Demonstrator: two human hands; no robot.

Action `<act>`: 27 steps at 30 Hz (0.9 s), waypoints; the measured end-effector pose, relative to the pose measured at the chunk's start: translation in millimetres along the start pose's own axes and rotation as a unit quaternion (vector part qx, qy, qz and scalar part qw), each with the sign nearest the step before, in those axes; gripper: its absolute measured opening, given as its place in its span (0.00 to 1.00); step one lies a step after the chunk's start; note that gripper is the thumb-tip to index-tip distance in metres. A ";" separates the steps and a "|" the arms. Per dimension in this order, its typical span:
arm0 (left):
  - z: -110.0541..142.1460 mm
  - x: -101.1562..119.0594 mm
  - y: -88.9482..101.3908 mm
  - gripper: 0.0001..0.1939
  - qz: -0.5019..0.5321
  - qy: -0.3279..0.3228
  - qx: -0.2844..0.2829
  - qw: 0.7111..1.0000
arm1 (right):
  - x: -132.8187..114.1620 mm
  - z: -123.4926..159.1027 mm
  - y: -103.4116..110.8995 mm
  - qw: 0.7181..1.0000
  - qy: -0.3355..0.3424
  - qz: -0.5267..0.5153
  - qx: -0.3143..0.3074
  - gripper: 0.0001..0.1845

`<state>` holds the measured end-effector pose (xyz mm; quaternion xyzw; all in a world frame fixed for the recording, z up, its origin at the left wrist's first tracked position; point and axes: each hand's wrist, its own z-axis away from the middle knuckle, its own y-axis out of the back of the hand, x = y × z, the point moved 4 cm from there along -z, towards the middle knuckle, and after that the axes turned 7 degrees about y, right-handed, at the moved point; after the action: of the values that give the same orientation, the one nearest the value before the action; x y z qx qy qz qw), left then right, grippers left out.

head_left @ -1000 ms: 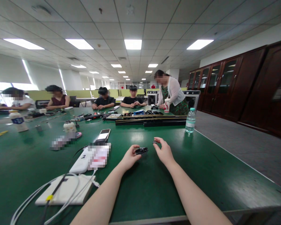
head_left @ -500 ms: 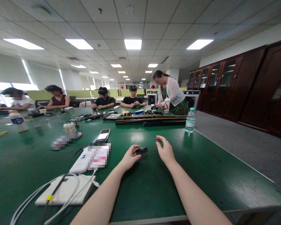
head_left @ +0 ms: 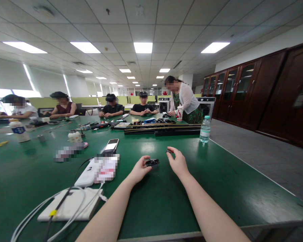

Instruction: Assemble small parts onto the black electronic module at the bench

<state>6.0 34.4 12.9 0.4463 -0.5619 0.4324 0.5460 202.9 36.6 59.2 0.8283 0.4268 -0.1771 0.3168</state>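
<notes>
Between the thumb and fingers of my left hand is a small black part with bits of silver on it; its exact kind is too small to make out. To the right, my right hand pinches a tiny dark piece at its fingertips, apart from the black part. Both hands are over the green table.
At right stands a water bottle. Black rails lie across the table ahead. On the left are a phone, a white power bank, a white box with cables, and a mug. Several people work beyond.
My right hand moved slightly right with the tiny dark piece, then a little back to the left. My left hand has kept still with the black part.
</notes>
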 end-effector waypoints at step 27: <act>-1.0 1.2 -2.7 0.28 0.012 -0.019 -0.018 1.000 | -25.3 12.4 -25.3 0.972 0.093 -0.090 -0.196 0.10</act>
<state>8.8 34.7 14.2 0.4379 -0.5849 0.4205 0.5378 167.3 24.2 54.8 0.7209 0.5537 -0.0397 0.4150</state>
